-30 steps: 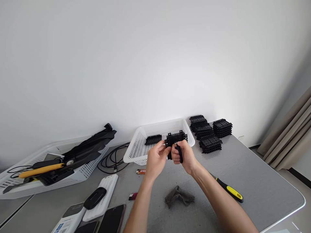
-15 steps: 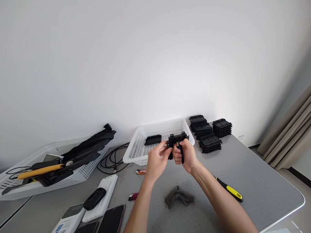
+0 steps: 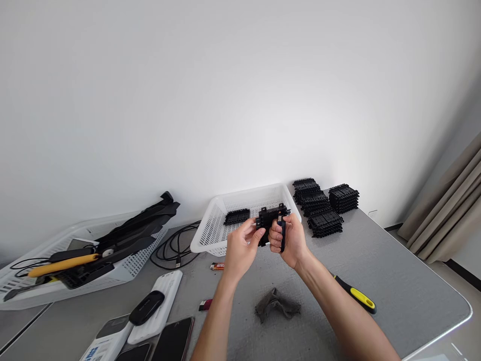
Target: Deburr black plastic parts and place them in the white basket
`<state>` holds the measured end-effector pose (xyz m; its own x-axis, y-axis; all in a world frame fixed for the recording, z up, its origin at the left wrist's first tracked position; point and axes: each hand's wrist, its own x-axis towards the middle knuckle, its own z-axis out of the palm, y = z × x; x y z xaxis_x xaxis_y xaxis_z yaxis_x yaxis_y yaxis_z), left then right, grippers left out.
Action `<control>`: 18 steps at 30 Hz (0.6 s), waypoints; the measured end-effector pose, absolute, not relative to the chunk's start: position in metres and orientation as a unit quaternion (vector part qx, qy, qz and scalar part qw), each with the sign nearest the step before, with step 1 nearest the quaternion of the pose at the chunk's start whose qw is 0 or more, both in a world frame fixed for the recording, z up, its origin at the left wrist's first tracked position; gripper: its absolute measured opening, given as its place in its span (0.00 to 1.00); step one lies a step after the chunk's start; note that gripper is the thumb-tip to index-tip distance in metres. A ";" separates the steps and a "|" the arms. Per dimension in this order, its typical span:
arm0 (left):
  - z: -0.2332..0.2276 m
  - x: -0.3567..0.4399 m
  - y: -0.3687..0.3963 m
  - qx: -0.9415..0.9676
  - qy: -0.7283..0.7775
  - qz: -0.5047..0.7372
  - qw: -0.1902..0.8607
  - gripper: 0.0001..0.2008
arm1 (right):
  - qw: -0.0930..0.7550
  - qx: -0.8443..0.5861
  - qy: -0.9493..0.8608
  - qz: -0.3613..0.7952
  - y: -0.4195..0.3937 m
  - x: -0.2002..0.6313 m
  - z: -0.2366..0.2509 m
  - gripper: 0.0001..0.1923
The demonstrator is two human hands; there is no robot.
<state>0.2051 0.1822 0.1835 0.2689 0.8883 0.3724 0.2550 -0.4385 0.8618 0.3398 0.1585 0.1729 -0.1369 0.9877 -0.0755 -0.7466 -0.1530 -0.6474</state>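
Both hands are raised over the grey table, just in front of a white mesh basket. My left hand pinches the left end of a black plastic part. My right hand grips the same part from the right and also holds a thin dark tool upright against it. Another black part lies inside the basket.
Stacks of black parts stand at the back right. A yellow-handled tool, a crumpled grey cloth, two lighters, phones, a white power bank, coiled cables and a second basket of tools lie around.
The hands and the black part have shifted slightly right and up. The right hand's dark tool now stands more upright against the part.
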 end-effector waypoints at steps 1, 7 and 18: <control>0.182 0.205 0.183 0.720 0.397 0.451 0.347 0.14 | 0.601 -0.258 -0.244 0.716 0.159 0.340 0.173 0.14; 0.178 0.205 0.187 0.738 0.388 0.434 0.342 0.13 | 0.560 -0.289 -0.304 0.714 0.158 0.337 0.172 0.13; 0.165 0.199 0.201 0.639 0.436 0.522 0.359 0.19 | 0.633 -0.333 -0.372 0.592 0.151 0.350 0.182 0.19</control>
